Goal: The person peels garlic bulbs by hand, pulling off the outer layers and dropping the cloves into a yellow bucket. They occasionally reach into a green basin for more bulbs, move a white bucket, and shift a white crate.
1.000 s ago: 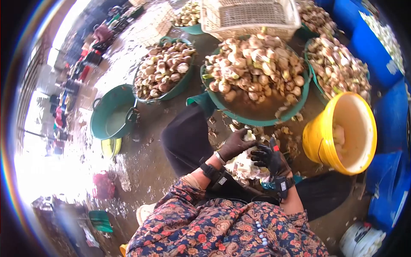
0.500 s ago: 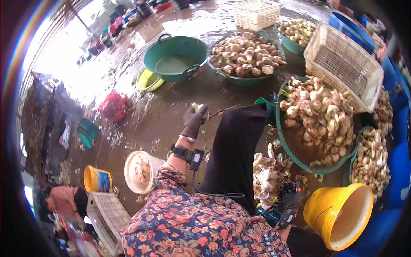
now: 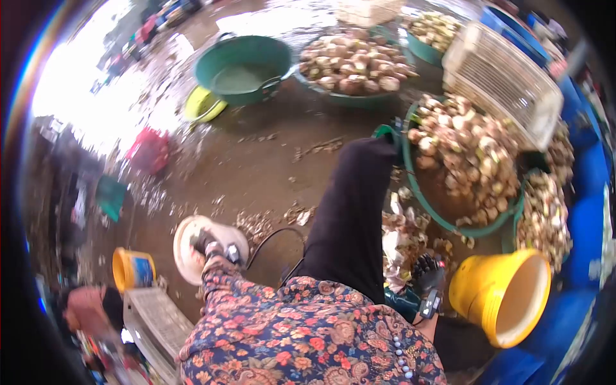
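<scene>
My left hand [image 3: 204,241], in a dark glove, reaches into the mouth of the white bucket [image 3: 181,256] at lower left. Its fingers are blurred, and I cannot see whether anything is in them. Low on the right, my right hand [image 3: 428,274], also gloved, has its fingers curled beside a heap of pale peelings [image 3: 398,240]. A small reddish spot shows at its fingers; what it grips cannot be made out. Beyond my knee, a green tub [image 3: 414,183] holds many pale brown bulbs [image 3: 471,154] with stubby shoots.
A yellow bucket [image 3: 468,292] lies tilted right of my right hand. Ahead are a green basin [image 3: 244,96] and another tub of bulbs [image 3: 356,64]. A white crate [image 3: 504,77] leans against the near tub. Scraps litter the wet floor, and a person [image 3: 90,311] is at lower left.
My left hand has moved down and left from above the floor to the white bucket; the small pale piece it held is out of sight. The right hand stays by the peelings. The view has shifted slightly.
</scene>
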Demonstrator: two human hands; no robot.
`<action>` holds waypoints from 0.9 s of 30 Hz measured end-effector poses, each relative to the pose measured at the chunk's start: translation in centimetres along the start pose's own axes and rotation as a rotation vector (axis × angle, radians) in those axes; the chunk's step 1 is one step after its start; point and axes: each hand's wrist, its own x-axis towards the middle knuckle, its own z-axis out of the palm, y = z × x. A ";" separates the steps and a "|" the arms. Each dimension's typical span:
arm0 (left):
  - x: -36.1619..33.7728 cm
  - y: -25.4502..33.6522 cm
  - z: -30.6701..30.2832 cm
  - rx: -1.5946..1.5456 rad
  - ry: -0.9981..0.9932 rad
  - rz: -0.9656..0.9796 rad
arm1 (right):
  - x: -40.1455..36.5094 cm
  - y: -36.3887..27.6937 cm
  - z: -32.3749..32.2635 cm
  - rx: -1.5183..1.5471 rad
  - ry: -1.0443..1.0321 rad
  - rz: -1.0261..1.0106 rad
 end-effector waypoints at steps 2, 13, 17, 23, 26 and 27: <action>1.0 1.4 -4.0 -0.366 -0.372 -0.173 | -0.1 0.1 -0.3 0.042 -0.011 -0.006; 4.3 6.6 -13.1 -0.035 -0.638 0.397 | 0.8 0.3 -0.1 0.099 -0.126 0.074; 5.9 13.3 -15.8 -0.432 -0.321 0.404 | 0.4 0.4 0.2 0.066 -0.092 0.012; 9.6 22.4 -30.7 -0.904 -0.315 0.661 | 1.1 0.3 -0.3 0.115 -0.076 0.007; 11.9 26.9 -33.0 -0.877 -0.255 0.929 | 1.6 0.4 -0.8 0.109 -0.095 -0.010; 12.9 28.6 -33.4 -0.928 -0.289 1.026 | 1.6 0.3 -0.7 0.110 -0.105 -0.012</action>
